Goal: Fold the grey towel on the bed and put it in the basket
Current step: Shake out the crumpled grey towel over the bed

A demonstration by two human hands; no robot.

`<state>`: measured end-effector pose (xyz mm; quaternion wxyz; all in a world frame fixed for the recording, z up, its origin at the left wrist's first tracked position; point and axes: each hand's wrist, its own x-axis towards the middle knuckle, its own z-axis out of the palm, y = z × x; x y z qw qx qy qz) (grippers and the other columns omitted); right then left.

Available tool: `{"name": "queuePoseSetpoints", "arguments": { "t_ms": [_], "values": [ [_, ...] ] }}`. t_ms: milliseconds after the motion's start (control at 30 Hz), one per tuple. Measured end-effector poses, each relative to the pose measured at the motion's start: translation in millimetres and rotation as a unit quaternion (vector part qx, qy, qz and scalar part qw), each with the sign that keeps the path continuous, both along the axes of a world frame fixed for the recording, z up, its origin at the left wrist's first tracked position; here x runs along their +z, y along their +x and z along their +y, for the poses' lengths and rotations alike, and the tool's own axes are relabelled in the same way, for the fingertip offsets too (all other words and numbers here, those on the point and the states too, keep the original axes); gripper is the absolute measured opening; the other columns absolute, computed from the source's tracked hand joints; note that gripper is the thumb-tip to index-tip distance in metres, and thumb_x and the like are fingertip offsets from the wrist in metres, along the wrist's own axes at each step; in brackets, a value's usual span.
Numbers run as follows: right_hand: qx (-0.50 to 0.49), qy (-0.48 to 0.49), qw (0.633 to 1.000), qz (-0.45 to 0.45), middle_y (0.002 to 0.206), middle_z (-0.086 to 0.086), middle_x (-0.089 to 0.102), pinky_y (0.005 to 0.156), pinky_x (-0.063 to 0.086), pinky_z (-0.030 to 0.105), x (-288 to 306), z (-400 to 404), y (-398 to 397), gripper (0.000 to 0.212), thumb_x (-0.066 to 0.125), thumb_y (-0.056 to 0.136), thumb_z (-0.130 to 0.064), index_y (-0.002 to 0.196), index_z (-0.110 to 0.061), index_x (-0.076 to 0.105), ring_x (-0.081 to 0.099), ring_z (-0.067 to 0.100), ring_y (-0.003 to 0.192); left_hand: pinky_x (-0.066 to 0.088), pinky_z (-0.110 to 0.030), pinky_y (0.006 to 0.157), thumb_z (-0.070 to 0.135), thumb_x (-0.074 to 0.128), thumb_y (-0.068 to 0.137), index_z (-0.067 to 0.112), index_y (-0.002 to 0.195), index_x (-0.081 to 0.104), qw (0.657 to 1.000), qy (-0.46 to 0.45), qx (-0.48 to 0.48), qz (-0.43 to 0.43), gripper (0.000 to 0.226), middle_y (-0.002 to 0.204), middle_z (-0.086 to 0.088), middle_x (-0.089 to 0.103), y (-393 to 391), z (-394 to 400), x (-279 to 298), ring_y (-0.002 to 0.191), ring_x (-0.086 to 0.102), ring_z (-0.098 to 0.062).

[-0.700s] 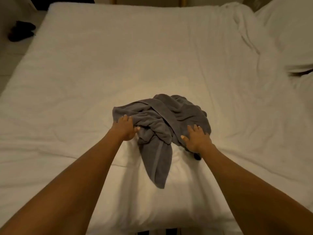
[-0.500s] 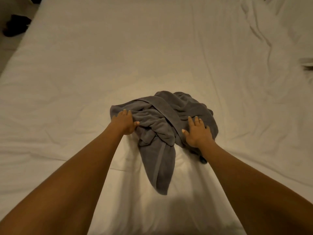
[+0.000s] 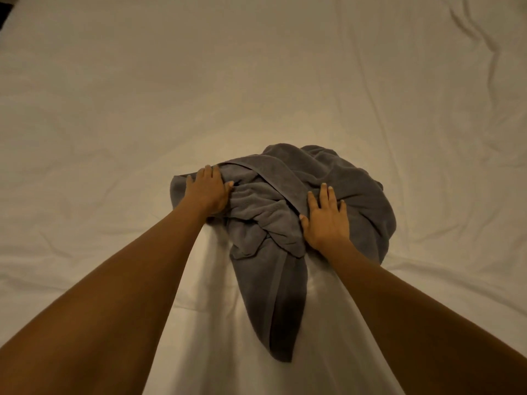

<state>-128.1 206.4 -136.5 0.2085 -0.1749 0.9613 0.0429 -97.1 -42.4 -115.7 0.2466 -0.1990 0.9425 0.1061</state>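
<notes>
Crumpled grey terry towel (image 3: 288, 220) lies in a heap mid-bed on white wrinkled bedsheet (image 3: 114, 109), one end trailing toward camera. Left hand (image 3: 206, 189) rests on its left edge, fingers straight, thumb against fabric. Right hand (image 3: 325, 220) flat on top w/ fingers spread, gripping nothing

The grey towel (image 3: 285, 212) lies bunched in a loose heap on the white bed (image 3: 114, 109), not yet folded. Its thick terry is rumpled into soft ridges, and a flat hemmed band runs slantwise across the top between my two grips. My left grip (image 3: 206, 191) rests on its left edge and my right grip (image 3: 326, 220) lies flat on its right half. From under the heap a long tapering tail stretches back toward me, between my forearms.
</notes>
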Motion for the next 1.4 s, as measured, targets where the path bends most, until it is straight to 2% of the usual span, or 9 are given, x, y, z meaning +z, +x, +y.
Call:
{"name": "queuePoseSetpoints", "arguments": {
  "t_ms": [167, 433, 633, 833, 933, 1033, 1167, 1300, 1400],
  "values": [
    [0.003, 0.001, 0.999, 0.045, 0.159, 0.016, -0.012, 0.118, 0.005, 0.052, -24.1, -2.1, -7.8, 0.075, 0.035, 0.096, -0.053, 0.152, -0.014, 0.003, -0.010, 0.030, 0.147, 0.016, -0.054, 0.116, 0.035, 0.025, 0.102, 0.002, 0.146, 0.018, 0.999, -0.011, 0.039, 0.017, 0.055, 0.152, -0.021, 0.025, -16.6, -16.3, -21.7, 0.140, 0.024, -0.037],
    [0.003, -0.023, 0.995, 0.094, 0.159, 0.018, -0.008, 0.116, 0.003, 0.053, -45.7, -2.3, -9.1, 0.077, 0.047, 0.093, -0.047, 0.151, -0.011, 0.010, -0.006, 0.030, 0.147, 0.012, -0.058, 0.116, 0.040, 0.023, 0.102, 0.003, 0.139, 0.032, 0.997, -0.025, 0.072, -0.006, 0.053, 0.143, -0.022, 0.040, -27.1, -33.6, -43.8, 0.134, 0.033, -0.039],
    [0.004, -0.059, 0.993, 0.106, 0.159, 0.017, -0.001, 0.117, 0.004, 0.051, -49.4, 3.8, -8.0, 0.063, 0.031, 0.100, -0.044, 0.151, -0.011, 0.015, -0.001, 0.029, 0.148, 0.008, -0.063, 0.114, 0.040, 0.030, 0.101, 0.005, 0.134, 0.039, 0.997, -0.032, 0.070, 0.018, 0.050, 0.138, -0.021, 0.044, -21.2, -28.9, -49.8, 0.131, 0.036, -0.039],
    [0.015, -0.046, 0.994, 0.103, 0.160, 0.016, -0.001, 0.118, 0.005, 0.050, -48.7, 10.8, -9.5, 0.067, 0.026, 0.098, -0.051, 0.151, -0.012, 0.012, -0.002, 0.028, 0.148, 0.006, -0.065, 0.112, 0.043, 0.050, 0.093, 0.014, 0.126, 0.049, 0.997, -0.026, 0.073, 0.015, 0.044, 0.133, -0.017, 0.047, -22.2, -31.7, -42.2, 0.129, 0.038, -0.035],
    [0.027, -0.032, 0.994, 0.105, 0.160, 0.015, -0.005, 0.118, 0.003, 0.050, -48.8, 14.8, -5.0, 0.071, 0.024, 0.097, -0.054, 0.151, -0.013, 0.005, -0.004, 0.028, 0.147, 0.005, -0.063, 0.113, 0.040, 0.054, 0.091, 0.009, 0.120, 0.049, 0.995, -0.032, 0.078, 0.061, 0.043, 0.125, -0.016, 0.052, -18.7, -28.9, -42.6, 0.122, 0.046, -0.035],
    [0.029, -0.026, 0.994, 0.103, 0.160, 0.015, -0.006, 0.119, 0.002, 0.050, -46.2, 22.8, -1.3, 0.066, 0.020, 0.098, -0.050, 0.152, -0.014, 0.004, -0.006, 0.027, 0.147, 0.005, -0.058, 0.116, 0.036, 0.054, 0.092, 0.006, 0.111, 0.049, 0.989, -0.050, 0.079, 0.116, 0.036, 0.106, -0.014, 0.063, -10.3, -23.7, -40.4, 0.105, 0.057, -0.035],
    [0.034, -0.017, 0.994, 0.106, 0.159, 0.016, -0.006, 0.119, 0.002, 0.051, -40.0, 33.2, -2.9, 0.060, 0.019, 0.100, -0.044, 0.152, -0.016, 0.007, -0.008, 0.028, 0.147, 0.010, -0.053, 0.117, 0.035, 0.052, 0.093, 0.004, 0.104, 0.051, 0.988, -0.074, 0.050, 0.124, 0.033, 0.093, -0.016, 0.066, 3.9, -23.1, -35.6, 0.095, 0.060, -0.036],
    [0.049, 0.028, 0.993, 0.108, 0.157, 0.019, -0.015, 0.118, 0.000, 0.053, -36.9, 37.0, -6.7, 0.065, 0.027, 0.099, -0.044, 0.152, -0.016, 0.003, -0.013, 0.032, 0.146, 0.016, -0.051, 0.116, 0.029, 0.049, 0.095, 0.003, 0.116, 0.045, 0.987, -0.070, 0.066, 0.128, 0.033, 0.090, -0.017, 0.067, 12.8, -24.8, -32.5, 0.090, 0.061, -0.038],
    [0.032, 0.047, 0.992, 0.113, 0.156, 0.019, -0.022, 0.118, -0.003, 0.055, -40.2, 29.3, -6.7, 0.069, 0.028, 0.099, -0.048, 0.151, -0.015, -0.003, -0.018, 0.032, 0.145, 0.009, -0.051, 0.118, 0.019, 0.037, 0.098, 0.010, 0.133, 0.043, 0.990, -0.087, 0.034, 0.108, 0.037, 0.096, -0.016, 0.069, 16.1, -24.0, -33.7, 0.098, 0.061, -0.036]
  ]
}}
